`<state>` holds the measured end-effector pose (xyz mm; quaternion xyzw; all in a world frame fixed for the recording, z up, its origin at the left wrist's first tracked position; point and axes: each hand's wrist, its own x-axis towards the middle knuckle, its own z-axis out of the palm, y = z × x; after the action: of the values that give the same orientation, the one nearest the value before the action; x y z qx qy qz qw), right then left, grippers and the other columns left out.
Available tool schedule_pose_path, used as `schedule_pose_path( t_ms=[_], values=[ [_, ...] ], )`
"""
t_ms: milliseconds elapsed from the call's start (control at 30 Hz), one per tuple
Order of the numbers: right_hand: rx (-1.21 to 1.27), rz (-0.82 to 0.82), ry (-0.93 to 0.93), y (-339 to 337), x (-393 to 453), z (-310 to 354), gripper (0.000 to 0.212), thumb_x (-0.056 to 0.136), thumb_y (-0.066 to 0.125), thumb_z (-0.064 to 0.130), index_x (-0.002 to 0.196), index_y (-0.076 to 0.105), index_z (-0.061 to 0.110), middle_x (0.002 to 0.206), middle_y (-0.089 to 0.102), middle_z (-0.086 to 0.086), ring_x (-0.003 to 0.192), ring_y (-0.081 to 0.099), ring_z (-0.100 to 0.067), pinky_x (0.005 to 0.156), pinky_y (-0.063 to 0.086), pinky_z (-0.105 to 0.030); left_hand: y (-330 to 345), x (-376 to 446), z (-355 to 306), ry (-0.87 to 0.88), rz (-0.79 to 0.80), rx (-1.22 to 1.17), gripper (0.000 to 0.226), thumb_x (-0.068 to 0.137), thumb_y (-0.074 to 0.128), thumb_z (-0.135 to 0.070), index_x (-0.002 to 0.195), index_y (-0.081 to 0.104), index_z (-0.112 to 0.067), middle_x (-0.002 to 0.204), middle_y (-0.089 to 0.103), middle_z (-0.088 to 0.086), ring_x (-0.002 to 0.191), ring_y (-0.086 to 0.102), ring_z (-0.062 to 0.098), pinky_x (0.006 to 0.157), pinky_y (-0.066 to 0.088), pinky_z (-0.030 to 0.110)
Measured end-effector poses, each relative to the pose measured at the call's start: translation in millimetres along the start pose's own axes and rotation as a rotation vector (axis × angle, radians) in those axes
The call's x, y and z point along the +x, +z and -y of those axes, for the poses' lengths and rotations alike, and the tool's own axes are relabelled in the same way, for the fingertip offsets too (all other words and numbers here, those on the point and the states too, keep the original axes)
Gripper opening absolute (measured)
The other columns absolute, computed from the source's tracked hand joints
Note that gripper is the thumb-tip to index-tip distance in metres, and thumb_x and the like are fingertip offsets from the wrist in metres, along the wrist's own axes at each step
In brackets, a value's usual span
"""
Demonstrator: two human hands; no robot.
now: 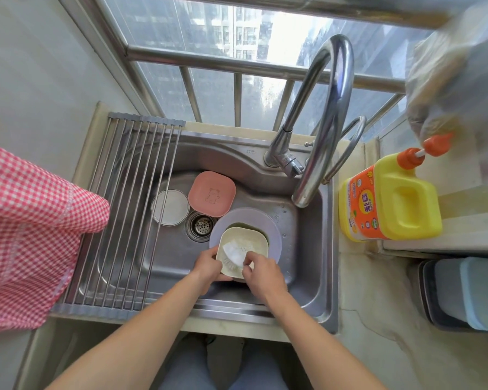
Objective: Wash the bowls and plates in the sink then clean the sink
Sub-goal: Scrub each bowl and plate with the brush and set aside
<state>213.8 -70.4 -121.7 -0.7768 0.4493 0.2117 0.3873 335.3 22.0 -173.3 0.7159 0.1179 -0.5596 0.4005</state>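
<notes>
Forearms: both reach in from the near edge, meeting over the near middle of the sink.
Checked cloth: hangs at the far left, beside the roll-up drying rack laid across the sink's left part.
White round dish: lies on the sink floor, partly under the rack bars, left of the drain.
Pink square plate: sits upside down just beyond the drain.
Left hand: fingers curled round the near left rim of the cream square bowl, steadying it.
Cream bowl: tilted inside the lavender plate, right of the drain.
Right hand: fingers pinch a white scrubbing pad pressed inside the bowl.
Tap: its spout ends above the sink's right side; I see no water running.
Detergent bottle: lies on the bench at the right.
Stage: my guess is that the first bowl is being scrubbed; three other pieces wait.
Risk: a soapy rim could slip from the left hand's grip and knock the plate beneath; hard scrubbing may tip the tilted bowl.
</notes>
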Motion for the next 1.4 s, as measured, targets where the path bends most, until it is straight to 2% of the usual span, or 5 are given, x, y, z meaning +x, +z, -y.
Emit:
schedule_pose_path(
  t_ms=[133,400,633,967,1400],
  values=[
    [-0.109,0.057,0.015,-16.7,-9.2,-21.8,0.016,0.089,0.050,0.025,0.099,0.063,0.027,0.100,0.068,-0.006,0.093,0.062,-0.033,0.076,0.051,-0.037,0.2,0.5,-1.2,-0.002,-0.016,0.031,0.064,0.086,0.032,0.022,0.128,0.060,-0.018,0.106,0.068,0.007,0.092,0.070,0.032,0.068,0.063,0.044],
    [-0.176,-0.148,0.128,-17.8,16.0,-12.2,0.019,0.093,0.043,0.010,0.100,0.057,0.020,0.100,0.068,-0.013,0.092,0.063,-0.039,0.071,0.046,-0.038,4.0,-4.0,-5.8,-0.006,-0.024,0.007,0.063,0.088,0.029,0.022,0.121,0.059,-0.024,0.101,0.068,0.005,0.094,0.069,0.028,0.067,0.063,0.042],
    [-0.044,-0.050,-0.009,-2.2,9.3,2.9,0.017,0.095,0.050,0.024,0.106,0.063,0.024,0.104,0.069,-0.010,0.100,0.062,-0.037,0.074,0.045,-0.037,3.8,3.0,3.4,0.002,-0.034,-0.008,0.068,0.082,0.029,0.023,0.126,0.066,-0.014,0.108,0.072,0.011,0.095,0.071,0.032,0.069,0.063,0.046],
    [-0.495,-0.091,-0.070,-34.9,13.0,-30.2,0.021,0.100,0.042,0.012,0.118,0.049,0.021,0.099,0.066,-0.012,0.082,0.057,-0.035,0.066,0.039,-0.037,-1.6,0.4,-2.8,-0.005,-0.042,0.047,0.061,0.086,0.033,0.020,0.133,0.059,-0.009,0.120,0.065,0.013,0.099,0.068,0.034,0.064,0.063,0.040],
    [-0.650,-0.112,-0.153,-31.2,14.4,-13.7,0.040,0.098,0.047,0.001,0.134,0.044,0.019,0.116,0.063,-0.006,0.101,0.067,-0.032,0.070,0.040,-0.037,3.3,0.3,-11.2,-0.033,-0.014,0.059,0.051,0.090,0.035,0.017,0.123,0.061,-0.012,0.114,0.066,0.013,0.089,0.069,0.030,0.059,0.062,0.036]
  ],
)
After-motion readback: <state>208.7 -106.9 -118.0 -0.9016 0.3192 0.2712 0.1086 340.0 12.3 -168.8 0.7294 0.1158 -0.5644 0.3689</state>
